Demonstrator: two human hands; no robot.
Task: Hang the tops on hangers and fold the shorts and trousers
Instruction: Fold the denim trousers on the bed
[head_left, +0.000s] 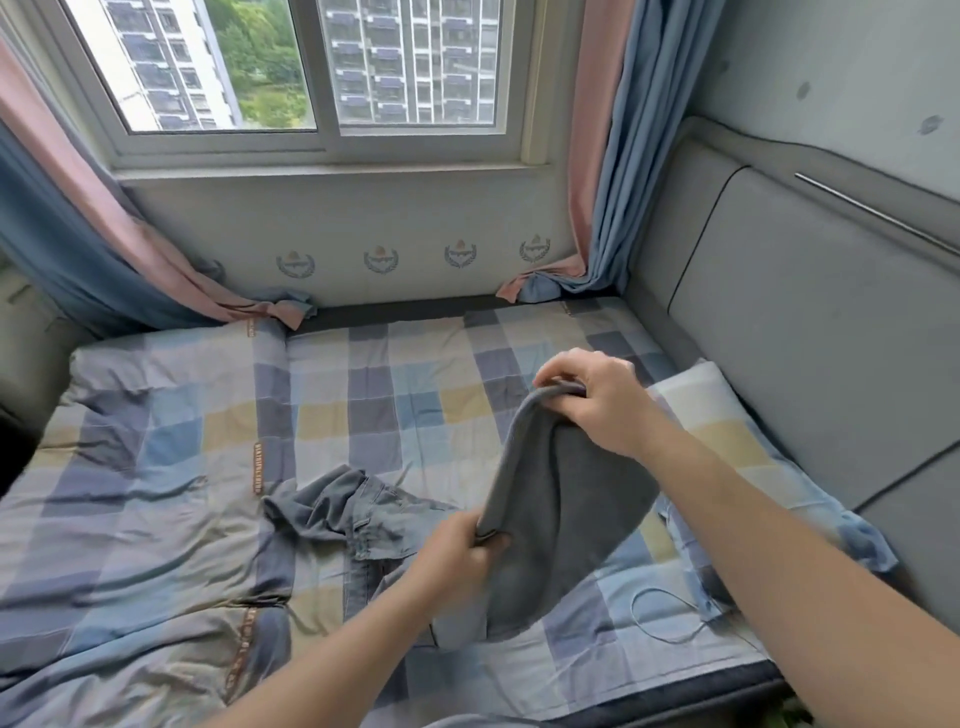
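**Early on: grey garment in both hands, nothing folded or hung in view**

Progress, as a judgement: barely begun. No hanger and no folded or hung item visible, so most of the job is left.

R hand (597, 400): fingers curled, clamped on the top edge of the grey garment (561, 509), at the garment's 12 o'clock. L hand (457, 551): fingers and thumb pinched on the garment's side edge, approx its 8 o'clock. Both hands are closed on cloth, neither spread. The garment hangs between them, lifted above the bed (156, 467), its lower end draping down toward the cover. Can't tell if it's a top, shorts or trousers.

At 9–10 o'clock of the L hand: a denim garment (353, 514), crumpled, lying on the bed, untouched. At 4 o'clock of the grey garment: a thin cord (670, 618) looped on the cover. At 3 o'clock of the R hand: a pillow (717, 415) against the grey headboard (805, 312). At 12 o'clock, past the bed: window (322, 67) w/ pink-and-blue curtains (602, 156) on both sides.
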